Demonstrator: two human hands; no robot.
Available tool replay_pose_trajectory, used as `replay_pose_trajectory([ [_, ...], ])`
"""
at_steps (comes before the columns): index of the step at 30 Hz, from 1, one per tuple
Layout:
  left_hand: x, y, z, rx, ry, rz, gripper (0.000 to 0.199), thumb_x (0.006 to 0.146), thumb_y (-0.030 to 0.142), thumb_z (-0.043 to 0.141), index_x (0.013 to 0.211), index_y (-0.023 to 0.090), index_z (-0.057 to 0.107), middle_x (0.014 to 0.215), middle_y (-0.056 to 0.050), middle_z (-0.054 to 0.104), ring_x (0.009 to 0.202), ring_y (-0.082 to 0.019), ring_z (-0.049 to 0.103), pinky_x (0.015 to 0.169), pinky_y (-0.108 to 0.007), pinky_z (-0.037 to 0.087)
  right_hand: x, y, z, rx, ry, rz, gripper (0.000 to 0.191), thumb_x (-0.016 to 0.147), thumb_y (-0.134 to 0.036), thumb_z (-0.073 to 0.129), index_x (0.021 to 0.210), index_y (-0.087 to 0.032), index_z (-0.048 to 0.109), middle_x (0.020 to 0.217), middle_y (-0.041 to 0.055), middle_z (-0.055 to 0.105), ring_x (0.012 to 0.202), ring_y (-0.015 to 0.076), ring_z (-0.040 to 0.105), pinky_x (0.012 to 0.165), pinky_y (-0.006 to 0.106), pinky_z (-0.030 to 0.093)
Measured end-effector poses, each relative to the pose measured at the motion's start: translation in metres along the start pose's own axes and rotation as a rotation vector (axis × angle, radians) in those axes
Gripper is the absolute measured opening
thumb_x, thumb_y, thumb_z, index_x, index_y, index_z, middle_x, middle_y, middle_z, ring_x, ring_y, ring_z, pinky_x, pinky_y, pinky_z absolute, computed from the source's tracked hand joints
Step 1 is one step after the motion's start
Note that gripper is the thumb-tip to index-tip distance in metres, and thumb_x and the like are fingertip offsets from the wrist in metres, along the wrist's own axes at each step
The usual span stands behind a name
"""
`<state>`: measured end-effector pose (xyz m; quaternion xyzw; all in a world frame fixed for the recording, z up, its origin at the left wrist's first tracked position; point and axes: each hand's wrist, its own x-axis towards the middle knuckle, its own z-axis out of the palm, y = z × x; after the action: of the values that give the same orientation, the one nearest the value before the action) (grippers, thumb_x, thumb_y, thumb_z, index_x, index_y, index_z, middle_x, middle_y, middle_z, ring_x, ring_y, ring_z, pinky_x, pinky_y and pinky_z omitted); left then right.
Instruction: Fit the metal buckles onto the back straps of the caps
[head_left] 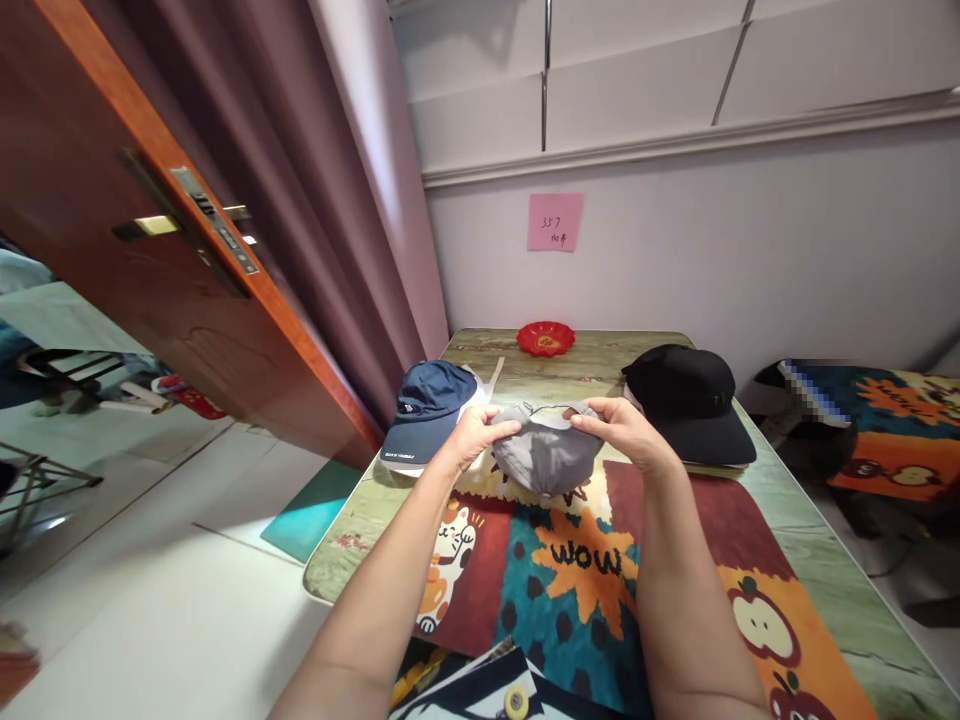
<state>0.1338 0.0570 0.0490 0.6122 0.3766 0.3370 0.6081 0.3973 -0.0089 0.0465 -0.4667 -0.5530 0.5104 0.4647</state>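
Note:
I hold a grey cap [545,455] above a colourful mat [592,580] that lies on the table [352,530]. My left hand [480,432] grips the cap's left side and my right hand [619,428] grips its right side, fingers curled over the upper edge. The cap's crown hangs down toward me. A navy blue cap [427,405] lies on the table to the left of my hands. A black cap [694,395] lies to the right.
A small red dish [545,338] sits at the table's far edge by the wall. A pink note [555,221] is stuck on the wall. A wooden door [150,250] and purple curtain [337,200] stand at left. A patterned cushion [892,420] lies at right.

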Motion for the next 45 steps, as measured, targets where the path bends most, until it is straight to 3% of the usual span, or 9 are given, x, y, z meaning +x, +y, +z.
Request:
replay_pose_trajectory([
  [4,-0.009,0.004,0.002,0.035,0.061,0.030,0.036,0.066,0.036,0.084,0.094,0.013,0.077,0.085,-0.003,0.074,0.073,-0.016,0.062,0.071,-0.027,0.047,0.005,-0.006,0.012,-0.003,0.074,-0.065,0.036,0.076,-0.048,0.079,0.095,-0.018,0.075,0.080,0.0024,0.069,0.068,0.0167,0.060,0.058,0.026,0.045],
  [10,-0.011,0.017,0.011,0.038,0.091,0.126,0.030,0.068,0.030,0.082,0.091,0.014,0.074,0.086,-0.003,0.072,0.075,-0.015,0.063,0.072,-0.025,0.048,-0.003,-0.021,0.015,0.159,0.208,-0.222,0.025,0.078,-0.042,0.081,0.085,-0.020,0.070,0.077,0.0014,0.066,0.074,0.0157,0.062,0.074,0.028,0.050],
  [15,-0.015,0.022,0.028,-0.033,0.116,0.167,0.032,0.071,0.039,0.083,0.090,0.015,0.073,0.085,-0.003,0.071,0.077,-0.014,0.063,0.073,-0.024,0.047,-0.012,-0.034,0.025,0.177,0.248,-0.175,0.039,0.088,-0.057,0.067,0.096,-0.019,0.073,0.066,-0.0005,0.056,0.060,0.0131,0.055,0.060,0.027,0.050],
  [19,-0.019,0.032,0.036,-0.017,0.173,0.208,0.027,0.073,0.038,0.081,0.085,0.015,0.072,0.081,-0.001,0.069,0.074,-0.013,0.060,0.070,-0.023,0.045,-0.010,-0.040,0.044,0.096,0.202,-0.138,0.046,0.087,-0.063,0.063,0.093,-0.018,0.071,0.059,-0.0049,0.043,0.047,0.0089,0.036,0.043,0.023,0.032],
  [24,-0.020,0.037,0.038,0.074,0.160,0.247,0.020,0.078,0.035,0.075,0.081,0.016,0.071,0.080,-0.001,0.068,0.074,-0.014,0.059,0.072,-0.024,0.045,-0.001,-0.039,0.060,-0.118,0.114,-0.164,0.042,0.082,-0.059,0.070,0.083,-0.018,0.072,0.072,0.0002,0.060,0.061,0.0128,0.049,0.056,0.025,0.038],
  [29,-0.021,0.037,0.043,0.144,0.190,0.320,0.014,0.080,0.029,0.071,0.086,0.017,0.069,0.086,-0.003,0.070,0.082,-0.016,0.064,0.078,-0.026,0.049,0.002,-0.036,0.063,-0.079,0.205,-0.175,0.038,0.074,-0.055,0.078,0.079,-0.018,0.073,0.070,0.0008,0.062,0.066,0.0153,0.051,0.061,0.027,0.039],
  [35,-0.024,0.040,0.048,0.406,0.236,0.479,0.010,0.082,0.022,0.070,0.092,0.019,0.070,0.095,-0.005,0.073,0.090,-0.019,0.066,0.086,-0.030,0.049,0.001,-0.040,0.064,0.025,0.273,-0.120,0.037,0.070,-0.053,0.080,0.071,-0.017,0.071,0.066,0.0010,0.060,0.058,0.0120,0.045,0.055,0.026,0.036],
  [39,-0.024,0.040,0.051,0.670,0.376,0.638,0.014,0.082,0.024,0.074,0.095,0.022,0.070,0.098,-0.005,0.074,0.095,-0.022,0.065,0.092,-0.036,0.045,0.005,-0.036,0.066,0.167,0.295,-0.081,0.038,0.068,-0.053,0.081,0.070,-0.017,0.070,0.062,-0.0006,0.058,0.050,0.0083,0.033,0.047,0.025,0.028],
  [45,-0.024,0.042,0.054,0.894,0.421,0.723,0.011,0.086,0.025,0.070,0.097,0.023,0.070,0.099,-0.006,0.074,0.096,-0.024,0.061,0.090,-0.037,0.045,0.004,-0.038,0.066,0.162,0.299,-0.110,0.035,0.068,-0.051,0.081,0.073,-0.017,0.071,0.063,-0.0005,0.059,0.052,0.0097,0.039,0.049,0.026,0.030],
])
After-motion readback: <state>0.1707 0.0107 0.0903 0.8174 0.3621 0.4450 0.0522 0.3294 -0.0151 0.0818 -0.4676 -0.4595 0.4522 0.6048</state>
